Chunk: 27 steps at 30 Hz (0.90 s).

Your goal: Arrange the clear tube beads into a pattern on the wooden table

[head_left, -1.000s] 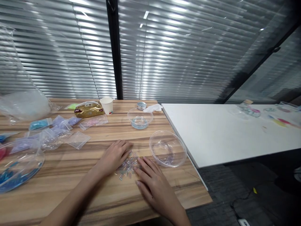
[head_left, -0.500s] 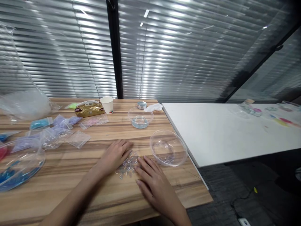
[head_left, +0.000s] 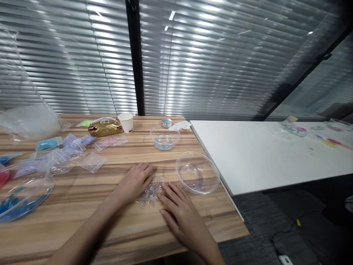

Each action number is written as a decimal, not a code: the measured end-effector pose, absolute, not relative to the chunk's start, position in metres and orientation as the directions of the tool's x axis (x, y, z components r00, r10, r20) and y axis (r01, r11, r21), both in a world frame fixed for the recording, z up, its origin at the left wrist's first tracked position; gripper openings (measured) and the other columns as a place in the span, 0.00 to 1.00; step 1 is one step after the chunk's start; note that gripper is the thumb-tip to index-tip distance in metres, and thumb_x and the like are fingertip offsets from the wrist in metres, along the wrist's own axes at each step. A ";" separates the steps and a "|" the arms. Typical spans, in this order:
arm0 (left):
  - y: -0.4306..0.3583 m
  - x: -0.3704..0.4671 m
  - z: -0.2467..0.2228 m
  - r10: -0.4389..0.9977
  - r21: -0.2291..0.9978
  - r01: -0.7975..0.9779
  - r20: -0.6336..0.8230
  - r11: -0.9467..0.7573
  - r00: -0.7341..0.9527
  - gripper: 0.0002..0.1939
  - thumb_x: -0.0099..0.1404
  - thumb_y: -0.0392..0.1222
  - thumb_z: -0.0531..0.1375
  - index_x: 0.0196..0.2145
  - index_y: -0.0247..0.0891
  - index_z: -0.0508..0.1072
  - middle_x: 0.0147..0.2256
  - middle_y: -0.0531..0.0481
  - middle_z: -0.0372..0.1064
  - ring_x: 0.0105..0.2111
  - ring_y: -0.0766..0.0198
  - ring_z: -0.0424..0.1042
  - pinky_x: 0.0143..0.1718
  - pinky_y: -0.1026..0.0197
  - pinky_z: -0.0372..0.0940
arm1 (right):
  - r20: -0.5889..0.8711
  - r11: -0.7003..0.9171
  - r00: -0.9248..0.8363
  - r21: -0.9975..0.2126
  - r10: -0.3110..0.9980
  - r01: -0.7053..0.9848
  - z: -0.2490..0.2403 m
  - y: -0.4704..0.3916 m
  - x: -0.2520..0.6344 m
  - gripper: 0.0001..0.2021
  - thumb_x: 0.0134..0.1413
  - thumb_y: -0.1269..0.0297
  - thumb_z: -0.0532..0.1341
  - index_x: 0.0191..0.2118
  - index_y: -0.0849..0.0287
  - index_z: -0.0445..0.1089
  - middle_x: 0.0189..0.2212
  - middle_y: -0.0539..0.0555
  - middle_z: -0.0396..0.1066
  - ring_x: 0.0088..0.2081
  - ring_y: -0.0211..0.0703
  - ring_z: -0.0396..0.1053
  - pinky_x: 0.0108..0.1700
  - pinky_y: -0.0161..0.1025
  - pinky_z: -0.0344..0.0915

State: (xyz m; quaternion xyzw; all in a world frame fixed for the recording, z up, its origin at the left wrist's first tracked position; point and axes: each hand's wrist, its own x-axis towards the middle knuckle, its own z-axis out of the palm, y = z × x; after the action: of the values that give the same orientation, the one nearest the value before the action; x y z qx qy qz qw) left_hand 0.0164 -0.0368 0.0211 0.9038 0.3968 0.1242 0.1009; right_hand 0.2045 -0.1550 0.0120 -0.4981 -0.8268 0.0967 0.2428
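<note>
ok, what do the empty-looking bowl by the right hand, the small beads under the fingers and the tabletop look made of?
Bowl: clear glossy plastic, probably; thin see-through wall with glints. Beads: short translucent tubes with a pastel sheen, glass or plastic, cannot tell. Tabletop: wood-grain finish, streaky brown bands; may be laminate rather than solid wood.

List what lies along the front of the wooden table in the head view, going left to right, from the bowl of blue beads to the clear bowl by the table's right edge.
Bowl of blue beads → left hand → pile of clear tube beads → right hand → clear bowl.
</note>
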 end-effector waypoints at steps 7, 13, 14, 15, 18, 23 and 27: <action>-0.037 0.017 0.022 0.740 0.295 0.685 0.151 -0.666 0.655 0.13 0.69 0.38 0.50 0.47 0.38 0.69 0.45 0.43 0.69 0.46 0.54 0.67 0.48 0.51 0.62 | 0.322 0.498 -0.392 -0.392 0.862 0.773 0.012 -0.155 0.205 0.17 0.61 0.68 0.54 0.55 0.56 0.64 0.60 0.55 0.58 0.63 0.47 0.49 0.62 0.51 0.56; -0.037 0.016 0.022 0.739 0.278 0.689 0.145 -0.669 0.658 0.12 0.68 0.38 0.51 0.48 0.39 0.68 0.45 0.44 0.69 0.45 0.53 0.67 0.47 0.51 0.62 | 0.301 0.487 -0.390 -0.411 0.870 0.770 0.012 -0.155 0.205 0.17 0.62 0.68 0.54 0.55 0.56 0.64 0.61 0.54 0.55 0.64 0.48 0.48 0.63 0.52 0.55; -0.037 0.016 0.022 0.739 0.272 0.691 0.140 -0.669 0.659 0.12 0.68 0.38 0.51 0.48 0.38 0.68 0.45 0.44 0.69 0.45 0.53 0.67 0.47 0.51 0.62 | 0.298 0.486 -0.390 -0.416 0.871 0.769 0.012 -0.155 0.205 0.17 0.62 0.68 0.54 0.55 0.56 0.64 0.61 0.54 0.55 0.64 0.48 0.48 0.63 0.52 0.54; -0.038 0.017 0.023 0.740 0.267 0.695 0.133 -0.668 0.660 0.12 0.68 0.37 0.51 0.48 0.38 0.68 0.45 0.44 0.69 0.45 0.53 0.67 0.47 0.51 0.62 | 0.295 0.486 -0.392 -0.419 0.872 0.767 0.012 -0.155 0.205 0.17 0.62 0.68 0.54 0.56 0.56 0.64 0.62 0.54 0.55 0.64 0.48 0.48 0.63 0.52 0.54; -0.038 0.018 0.025 0.743 0.256 0.703 0.114 -0.663 0.659 0.13 0.69 0.37 0.51 0.49 0.38 0.68 0.45 0.44 0.68 0.46 0.53 0.66 0.48 0.51 0.62 | 0.291 0.489 -0.397 -0.417 0.871 0.767 0.012 -0.155 0.205 0.17 0.62 0.68 0.53 0.56 0.57 0.63 0.62 0.53 0.55 0.64 0.47 0.47 0.63 0.52 0.54; -0.038 0.019 0.025 0.733 0.233 0.700 0.097 -0.675 0.674 0.13 0.69 0.36 0.51 0.50 0.37 0.67 0.45 0.43 0.68 0.47 0.53 0.66 0.48 0.51 0.61 | 0.297 0.497 -0.405 -0.396 0.865 0.772 0.011 -0.154 0.206 0.17 0.63 0.67 0.53 0.56 0.56 0.63 0.62 0.54 0.55 0.64 0.47 0.47 0.63 0.52 0.54; -0.038 0.018 0.024 0.725 0.230 0.692 0.109 -0.684 0.680 0.13 0.69 0.37 0.50 0.50 0.37 0.66 0.45 0.43 0.68 0.46 0.53 0.66 0.47 0.51 0.62 | 0.275 0.498 -0.418 -0.400 0.866 0.769 0.009 -0.154 0.206 0.17 0.63 0.66 0.52 0.57 0.57 0.62 0.62 0.54 0.55 0.64 0.48 0.46 0.63 0.53 0.53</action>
State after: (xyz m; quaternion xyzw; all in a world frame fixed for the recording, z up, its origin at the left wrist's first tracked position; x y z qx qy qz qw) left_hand 0.0184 -0.0376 0.0236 0.9125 0.3883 0.0961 0.0852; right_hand 0.2063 -0.1539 0.0093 -0.4893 -0.8353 0.1065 0.2270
